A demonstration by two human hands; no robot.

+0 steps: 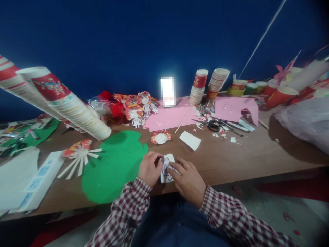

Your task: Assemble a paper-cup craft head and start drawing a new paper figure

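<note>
A small piece of white paper (166,178) with a figure drawn in dark purple lines lies at the table's front edge, between my hands. My left hand (149,168) is closed at its upper left side, thumb and index finger pinching there. From the right, my right hand (190,179) rests its outstretched, slightly spread fingers on the drawing and covers part of it. Just beyond sit a paper ring with a red patterned edge (161,137) and a blank white paper piece (190,140). A green paper sheet (113,168) lies beside my left hand.
Tall stacked paper cups (69,103) lean at the left, near a fringed cup cutout (79,156). Paper lion-like figures (135,111), pink sheets (169,118) and more cup stacks (199,85) stand behind. Black scissors (214,126) lie among scraps; a plastic bag (305,120) is right.
</note>
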